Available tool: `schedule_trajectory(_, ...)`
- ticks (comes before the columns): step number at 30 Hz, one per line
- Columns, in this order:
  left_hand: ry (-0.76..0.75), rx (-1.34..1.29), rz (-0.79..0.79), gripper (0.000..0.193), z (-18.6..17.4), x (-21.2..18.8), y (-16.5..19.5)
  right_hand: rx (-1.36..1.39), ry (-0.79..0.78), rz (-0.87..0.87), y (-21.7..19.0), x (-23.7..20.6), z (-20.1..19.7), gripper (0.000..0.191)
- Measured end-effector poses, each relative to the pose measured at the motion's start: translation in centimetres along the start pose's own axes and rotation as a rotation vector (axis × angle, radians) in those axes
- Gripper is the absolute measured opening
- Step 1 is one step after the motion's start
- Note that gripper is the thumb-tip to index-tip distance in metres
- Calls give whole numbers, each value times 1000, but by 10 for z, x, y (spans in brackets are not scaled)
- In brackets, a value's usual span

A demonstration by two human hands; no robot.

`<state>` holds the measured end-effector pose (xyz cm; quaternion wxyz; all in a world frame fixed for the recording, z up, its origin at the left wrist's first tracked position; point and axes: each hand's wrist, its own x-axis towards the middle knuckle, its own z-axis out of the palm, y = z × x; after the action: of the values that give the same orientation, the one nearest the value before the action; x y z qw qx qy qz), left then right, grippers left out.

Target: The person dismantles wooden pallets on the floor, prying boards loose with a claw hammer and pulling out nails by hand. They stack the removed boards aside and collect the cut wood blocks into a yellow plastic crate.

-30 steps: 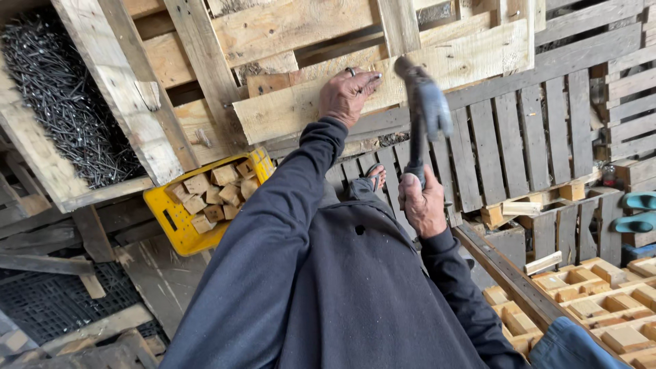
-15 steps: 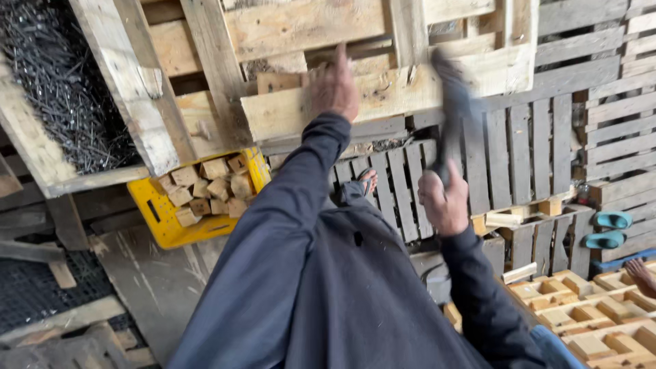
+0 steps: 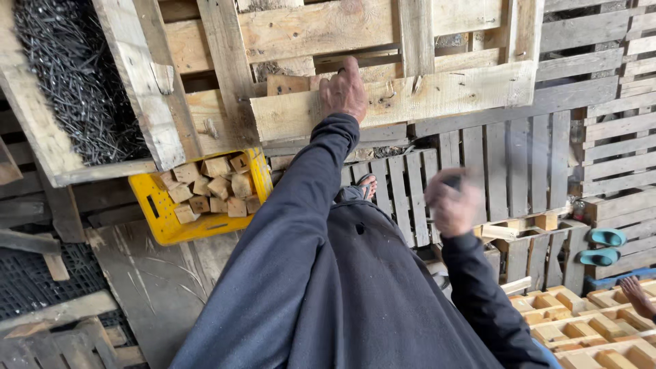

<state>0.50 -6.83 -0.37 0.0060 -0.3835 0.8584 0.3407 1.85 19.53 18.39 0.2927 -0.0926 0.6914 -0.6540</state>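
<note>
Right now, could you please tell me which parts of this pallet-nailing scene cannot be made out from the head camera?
- Right hand: motion-blurred; only a dark handle stub shows in its grip, the tool's head unseen.
- Nail under the left hand on the plank: covered by the fingers.
- Nails in the wooden box: too fine to tell apart.
- Another person's hand: cut off by the right edge.

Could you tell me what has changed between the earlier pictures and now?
The right hand, which held the hammer raised beside the pallet, has swung down and is blurred at waist height; only a dark bit of handle shows at the fist. The left hand stays pressed on the pale board of the pallet. The yellow crate of wood blocks has not moved.
</note>
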Motion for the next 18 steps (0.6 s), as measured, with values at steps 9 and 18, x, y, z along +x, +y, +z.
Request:
schedule_trajectory(9, 98, 54, 69, 25, -1, 4, -2, 84, -178, -684, -62, 8, -38, 70)
schedule_trajectory(18, 188, -32, 84, 35, 8, 2, -2, -245, 72, 544, 7, -3, 13, 39)
